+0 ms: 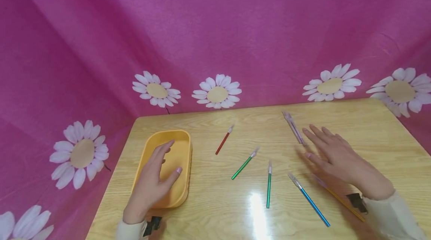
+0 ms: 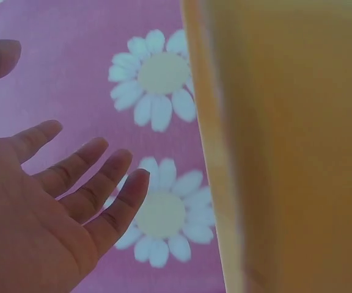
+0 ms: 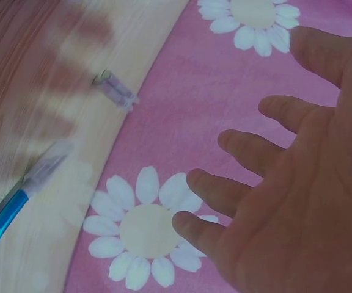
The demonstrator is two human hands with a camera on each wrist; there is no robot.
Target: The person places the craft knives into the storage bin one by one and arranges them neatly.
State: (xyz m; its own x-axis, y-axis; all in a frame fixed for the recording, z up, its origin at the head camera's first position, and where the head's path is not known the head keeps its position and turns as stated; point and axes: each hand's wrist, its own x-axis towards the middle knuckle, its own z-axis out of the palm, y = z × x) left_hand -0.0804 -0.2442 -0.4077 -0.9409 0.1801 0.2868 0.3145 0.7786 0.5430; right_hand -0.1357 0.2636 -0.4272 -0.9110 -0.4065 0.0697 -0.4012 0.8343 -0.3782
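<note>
Hands: left hand (image 1: 153, 178) is spread open, fingers relaxed, held over the yellow tray (image 1: 183, 141) near the table's (image 1: 215, 217) left edge; nothing is gripped. Right hand (image 1: 336, 156) is opened flat, palm down, beside the pink pens (image 1: 293, 127) toward the far edge; nothing is held. Counted: two green pens (image 1: 243, 166), one red pen (image 1: 223, 141), one blue pen (image 1: 309, 200), one orange pen (image 1: 340, 199) partly hidden under the right wrist.
</note>
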